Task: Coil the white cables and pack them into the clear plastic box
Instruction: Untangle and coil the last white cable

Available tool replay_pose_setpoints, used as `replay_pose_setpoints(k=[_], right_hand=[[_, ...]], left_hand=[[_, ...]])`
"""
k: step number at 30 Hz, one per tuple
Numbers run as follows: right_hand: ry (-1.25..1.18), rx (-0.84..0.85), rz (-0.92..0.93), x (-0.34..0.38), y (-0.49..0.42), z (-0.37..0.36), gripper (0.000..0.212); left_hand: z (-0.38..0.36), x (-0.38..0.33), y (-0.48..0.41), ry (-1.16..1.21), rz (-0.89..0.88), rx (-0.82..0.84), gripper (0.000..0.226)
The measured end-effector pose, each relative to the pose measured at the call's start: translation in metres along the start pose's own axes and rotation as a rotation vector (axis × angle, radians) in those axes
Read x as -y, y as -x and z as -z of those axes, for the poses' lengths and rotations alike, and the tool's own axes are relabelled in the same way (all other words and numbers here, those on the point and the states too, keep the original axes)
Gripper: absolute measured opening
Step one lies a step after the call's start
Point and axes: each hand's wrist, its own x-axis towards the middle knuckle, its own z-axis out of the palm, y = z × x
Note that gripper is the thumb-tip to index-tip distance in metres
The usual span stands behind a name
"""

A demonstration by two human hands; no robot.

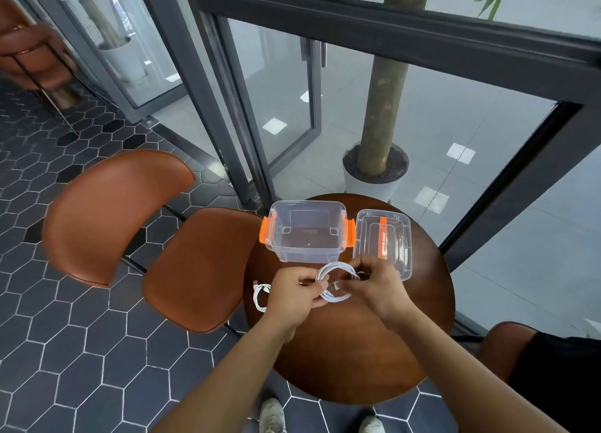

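White cable coil (335, 281) pinched between left grip (294, 291) and right grip (374, 284), both closed on it just above the desk (341, 351), presumably to keep loops from springing apart. Beyond the grips, clear plastic box (307, 229) open and empty, lid (385, 241) beside it. Left of the left grip, second cable (260, 294) partly hidden; plug ends hard to make out.

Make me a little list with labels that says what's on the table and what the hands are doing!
table: round, dark wood
clear plastic box: open, empty, orange latches
lid: off, lying beside the box
white cable in hands: wound in a loop
left hand: pinching the loop's left side
right hand: gripping the loop's right side
second white cable: lying on the table, left of the hands
cables in box: none yet
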Motion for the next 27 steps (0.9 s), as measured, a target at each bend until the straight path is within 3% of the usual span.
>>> replay_pose_setpoints(k=[3, 9, 13, 16, 23, 27], right_hand=[[0.016, 0.049, 0.023, -0.001, 0.001, 0.003, 0.017], [0.304, 0.096, 0.163, -0.004, -0.005, -0.001, 0.019], [0.403, 0.12, 0.261, -0.003, -0.007, -0.001, 0.03], [0.29, 0.222, 0.14, -0.001, -0.011, 0.005, 0.02], [0.154, 0.296, 0.026, -0.003, -0.007, 0.006, 0.021], [-0.139, 0.306, -0.147, -0.002, 0.0, 0.009, 0.02]], left_hand=[[0.0, 0.004, 0.002, 0.022, 0.014, -0.028, 0.014], [0.0, 0.012, 0.003, 0.022, 0.02, -0.058, 0.012], [-0.001, 0.009, 0.003, -0.005, -0.005, -0.065, 0.012], [0.001, 0.008, 0.003, -0.003, -0.009, -0.055, 0.012], [0.007, 0.013, 0.008, 0.007, 0.027, -0.001, 0.011], [0.014, 0.015, 0.007, 0.052, 0.082, 0.003, 0.012]])
